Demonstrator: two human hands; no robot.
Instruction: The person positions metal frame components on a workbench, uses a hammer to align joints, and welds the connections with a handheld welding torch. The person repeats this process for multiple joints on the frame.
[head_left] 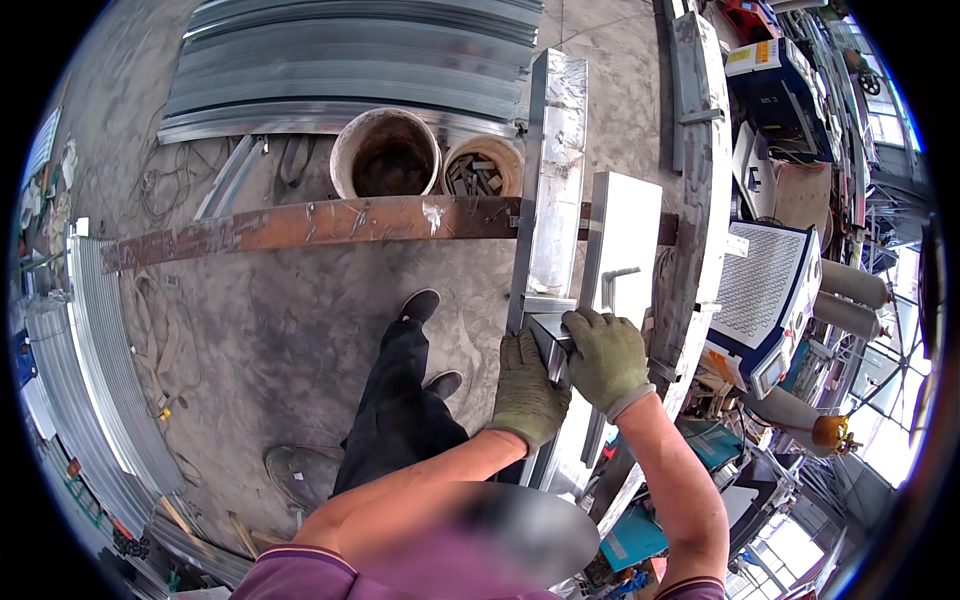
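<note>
Both of my hands wear green work gloves and meet at a short, shiny metal piece with angled faces (547,328). My left hand (530,395) is closed along its near left side, the fingers pointing away from me. From the right, my right hand (608,362) grips its upper edge with bent fingers. The piece is tilted, and the gloves cover part of it. Just beyond it lies a long silver metal beam (556,170). Right of that beam is a pale, smooth metal profile (628,225), with a small L-shaped rod (622,273) on its top.
A rusty steel beam (350,222) crosses under the workpieces. Behind it stand a large bucket (345,160) and a smaller bucket (515,170) of metal offcuts. Stacked metal sheets (350,60) lie farther back. White-and-blue machines (765,290) and gas cylinders (850,285) stand to the right.
</note>
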